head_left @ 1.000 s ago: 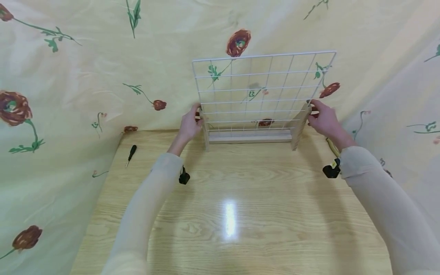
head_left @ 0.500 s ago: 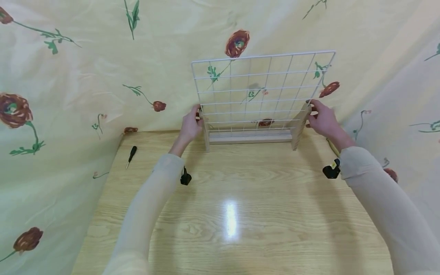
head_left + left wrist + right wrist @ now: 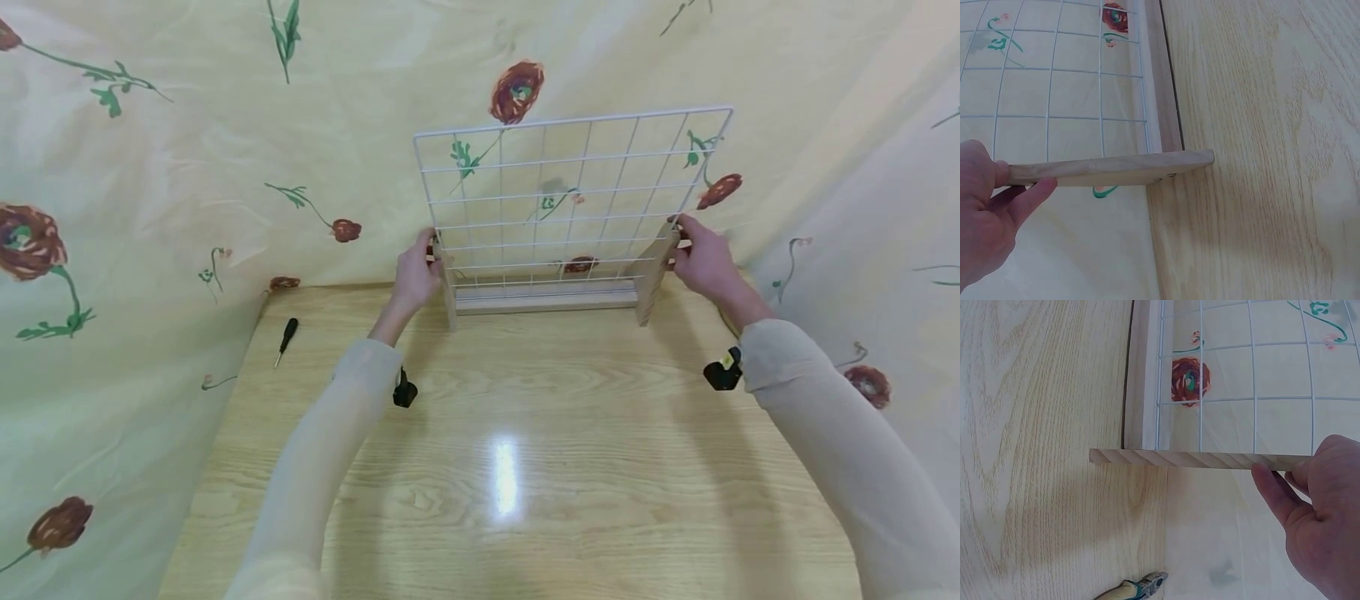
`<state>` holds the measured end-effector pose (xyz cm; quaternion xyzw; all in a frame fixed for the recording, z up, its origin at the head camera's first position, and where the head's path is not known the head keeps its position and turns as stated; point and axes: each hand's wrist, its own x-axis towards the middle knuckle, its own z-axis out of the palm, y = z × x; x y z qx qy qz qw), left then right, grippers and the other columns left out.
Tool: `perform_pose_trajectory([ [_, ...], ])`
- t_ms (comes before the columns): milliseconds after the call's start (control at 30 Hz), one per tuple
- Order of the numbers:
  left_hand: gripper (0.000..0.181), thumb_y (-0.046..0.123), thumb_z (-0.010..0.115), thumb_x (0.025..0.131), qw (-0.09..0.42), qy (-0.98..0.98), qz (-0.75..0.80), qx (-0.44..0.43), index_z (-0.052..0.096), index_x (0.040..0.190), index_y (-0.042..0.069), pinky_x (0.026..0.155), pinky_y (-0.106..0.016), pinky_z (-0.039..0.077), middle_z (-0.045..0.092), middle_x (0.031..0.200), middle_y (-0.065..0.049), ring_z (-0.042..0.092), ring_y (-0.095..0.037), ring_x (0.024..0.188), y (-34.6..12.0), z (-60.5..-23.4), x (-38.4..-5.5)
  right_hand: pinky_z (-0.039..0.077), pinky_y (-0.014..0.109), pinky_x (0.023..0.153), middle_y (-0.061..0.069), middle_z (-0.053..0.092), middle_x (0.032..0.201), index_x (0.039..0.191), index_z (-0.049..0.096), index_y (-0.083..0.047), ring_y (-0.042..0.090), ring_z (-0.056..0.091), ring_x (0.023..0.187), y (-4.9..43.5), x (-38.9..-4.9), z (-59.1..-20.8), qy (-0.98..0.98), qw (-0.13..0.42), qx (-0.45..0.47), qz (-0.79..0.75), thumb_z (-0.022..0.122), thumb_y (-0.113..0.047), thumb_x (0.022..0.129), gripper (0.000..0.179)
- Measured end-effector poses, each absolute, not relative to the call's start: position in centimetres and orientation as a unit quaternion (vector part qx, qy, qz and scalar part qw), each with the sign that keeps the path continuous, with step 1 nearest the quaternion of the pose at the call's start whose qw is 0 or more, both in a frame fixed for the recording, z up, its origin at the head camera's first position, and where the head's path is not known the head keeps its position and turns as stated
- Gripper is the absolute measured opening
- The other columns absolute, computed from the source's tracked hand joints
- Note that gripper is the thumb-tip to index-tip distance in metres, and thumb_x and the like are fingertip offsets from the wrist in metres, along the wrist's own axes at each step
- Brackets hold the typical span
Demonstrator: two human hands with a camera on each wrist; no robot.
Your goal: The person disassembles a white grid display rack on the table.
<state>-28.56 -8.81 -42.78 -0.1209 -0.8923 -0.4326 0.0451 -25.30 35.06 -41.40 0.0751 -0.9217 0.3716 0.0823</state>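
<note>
A white wire grid panel (image 3: pixel 570 196) stands in a wooden frame at the back of the table, leaning toward the wall. The frame has a bottom rail (image 3: pixel 546 300) and two upright side boards. My left hand (image 3: pixel 417 271) grips the upper end of the left side board (image 3: pixel 1116 167), fingers on its outer face. Two screw heads (image 3: pixel 1165 177) show near that board's foot. With the right hand (image 3: pixel 703 258) I hold the top of the right side board (image 3: pixel 1172 457). Its fingers touch the outer face, and part of the thumb is hidden.
A black-handled screwdriver (image 3: pixel 287 340) lies on the wood-grain table (image 3: pixel 540 400) to the left. Pliers (image 3: pixel 1141 587) lie right of the frame, mostly hidden by my forearm in the head view. Floral-patterned covering (image 3: pixel 360 125) rises behind and at both sides.
Both hands keep their hold on the side boards, and the frame stays in place. Only a very slight shift of the head view and of the grid's top left corner shows.
</note>
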Motion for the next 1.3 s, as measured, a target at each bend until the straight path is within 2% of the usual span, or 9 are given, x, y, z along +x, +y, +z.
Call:
perform_pose_trajectory([
  [800,0.052,-0.016,0.053,0.092,0.065,-0.887,-0.436,-0.134,0.043,0.143,-0.004,0.084,-0.041,0.06,0.063,0.115,-0.029,0.067,-0.04,0.097,-9.5,-43.3,-26.7,0.042,0.002,0.054,0.041,0.058,0.11,0.127,0.049,0.011,0.053,0.064,0.087,34.6,-23.9,-41.1,-0.925,0.099,0.11,0.35,0.042,0.015,0.086,0.042],
  [1067,0.052,-0.017,0.052,0.091,0.082,-0.886,-0.437,-0.132,0.043,0.142,-0.008,0.085,-0.043,0.06,0.063,0.114,-0.03,0.067,-0.041,0.098,-9.9,-43.5,-25.3,0.041,0.0,0.054,0.041,0.058,0.111,0.127,0.049,0.01,0.051,0.065,0.086,34.4,-23.5,-41.4,-0.923,0.103,0.126,0.348,0.045,0.016,0.088,0.04],
  [1300,0.052,-0.018,0.052,0.09,0.087,-0.886,-0.433,-0.139,0.043,0.141,-0.009,0.083,-0.042,0.06,0.063,0.114,-0.029,0.067,-0.04,0.097,-9.9,-43.4,-25.0,0.045,0.001,0.055,0.041,0.058,0.112,0.128,0.049,0.009,0.054,0.064,0.089,34.5,-23.1,-41.2,-0.921,0.099,0.127,0.356,0.044,0.016,0.088,0.041],
])
